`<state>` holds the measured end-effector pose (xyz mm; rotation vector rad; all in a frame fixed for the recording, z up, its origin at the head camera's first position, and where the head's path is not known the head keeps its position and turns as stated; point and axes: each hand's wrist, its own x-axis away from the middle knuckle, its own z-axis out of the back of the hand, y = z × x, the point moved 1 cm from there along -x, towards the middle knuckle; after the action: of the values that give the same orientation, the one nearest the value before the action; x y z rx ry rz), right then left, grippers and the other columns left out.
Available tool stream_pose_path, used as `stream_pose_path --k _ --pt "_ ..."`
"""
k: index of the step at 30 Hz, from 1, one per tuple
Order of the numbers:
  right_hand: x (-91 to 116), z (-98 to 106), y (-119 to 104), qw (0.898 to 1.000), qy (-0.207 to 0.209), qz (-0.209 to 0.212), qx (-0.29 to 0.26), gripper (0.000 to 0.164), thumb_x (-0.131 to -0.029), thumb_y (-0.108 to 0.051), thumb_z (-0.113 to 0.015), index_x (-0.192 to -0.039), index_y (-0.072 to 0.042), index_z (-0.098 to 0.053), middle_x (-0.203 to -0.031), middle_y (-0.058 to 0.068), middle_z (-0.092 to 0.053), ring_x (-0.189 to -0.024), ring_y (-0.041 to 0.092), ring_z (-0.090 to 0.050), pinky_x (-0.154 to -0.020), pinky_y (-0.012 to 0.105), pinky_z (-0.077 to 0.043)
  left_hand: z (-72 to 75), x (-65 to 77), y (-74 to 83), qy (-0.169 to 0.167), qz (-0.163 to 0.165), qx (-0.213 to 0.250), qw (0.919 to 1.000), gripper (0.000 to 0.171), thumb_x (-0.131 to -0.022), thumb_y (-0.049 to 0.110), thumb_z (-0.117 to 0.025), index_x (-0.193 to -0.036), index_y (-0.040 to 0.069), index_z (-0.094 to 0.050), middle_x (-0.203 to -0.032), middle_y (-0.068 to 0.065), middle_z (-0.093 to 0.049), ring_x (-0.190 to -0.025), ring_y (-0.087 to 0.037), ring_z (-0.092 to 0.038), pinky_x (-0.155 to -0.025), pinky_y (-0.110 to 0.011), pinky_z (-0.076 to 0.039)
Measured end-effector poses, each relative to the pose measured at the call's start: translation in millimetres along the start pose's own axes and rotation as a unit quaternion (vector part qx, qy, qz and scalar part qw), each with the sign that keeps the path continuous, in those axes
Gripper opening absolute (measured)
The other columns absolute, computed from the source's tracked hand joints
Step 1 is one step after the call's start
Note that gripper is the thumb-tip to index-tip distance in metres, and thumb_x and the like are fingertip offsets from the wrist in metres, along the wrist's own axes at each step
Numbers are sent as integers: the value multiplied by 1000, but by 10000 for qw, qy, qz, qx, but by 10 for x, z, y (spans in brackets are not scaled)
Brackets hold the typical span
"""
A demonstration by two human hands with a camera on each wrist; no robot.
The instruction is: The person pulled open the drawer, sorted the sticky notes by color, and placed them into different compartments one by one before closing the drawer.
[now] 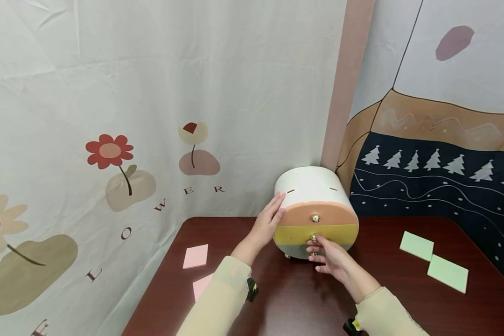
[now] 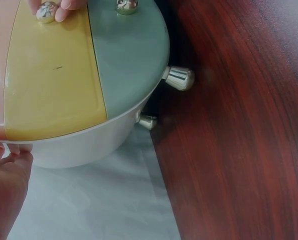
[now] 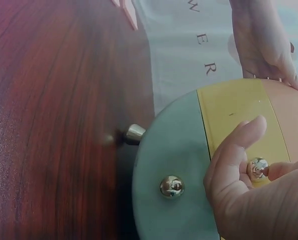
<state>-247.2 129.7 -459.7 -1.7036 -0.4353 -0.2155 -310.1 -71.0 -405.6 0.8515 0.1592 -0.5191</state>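
Metal knob (image 3: 258, 167), likely slick, gave the pinching right hand (image 1: 335, 261) purchase; left hand (image 1: 264, 225), straight-fingered, touched the rigid-looking cabinet (image 1: 310, 186).

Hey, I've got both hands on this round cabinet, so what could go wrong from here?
The right hand pinches the yellow drawer's knob, which is small, rounded and shiny, so the fingers may slip off. The cabinet stands on small feet, so a hard pull might slide or tip it if the left hand, against its side, gives way.
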Motion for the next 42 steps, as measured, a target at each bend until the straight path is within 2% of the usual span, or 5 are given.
stream_pose_path --k 6,13,29,42 --pt "17 2 -19 10000 -48 46 -37 47 -101 -44 -39 -115 -3 -56 -88 -4 -60 -71 9 -61 -55 24 -48 8 3 1 -37 -12 5 10000 51 -101 40 -38 -149 27 -30 -157 2 -22 -143 -20 -24 -114 -45 -25" --pt "53 -9 -2 9999 114 56 17 45 -99 -43 -42 -109 -2 -58 -85 -3 -60 -69 10 -59 -53 25 -47 1 -4 -7 -52 -24 -10 10000 51 -101 42 -37 -149 28 -29 -158 2 -21 -143 -19 -23 -114 -46 -25" --pt "173 11 57 9996 162 82 235 51 -98 -46 -42 -114 0 -57 -89 -1 -60 -73 12 -58 -54 26 -47 -9 -5 -13 -28 -44 22 10000 51 -101 41 -37 -149 28 -29 -158 2 -21 -143 -20 -24 -114 -46 -25" --pt "262 24 103 9993 58 161 345 47 -96 -50 -45 -104 -7 -61 -90 0 -59 -72 12 -56 -54 26 -47 -11 -4 -11 -1 -91 -49 9999 51 -101 40 -36 -150 27 -29 -158 2 -21 -143 -22 -25 -113 -48 -25"
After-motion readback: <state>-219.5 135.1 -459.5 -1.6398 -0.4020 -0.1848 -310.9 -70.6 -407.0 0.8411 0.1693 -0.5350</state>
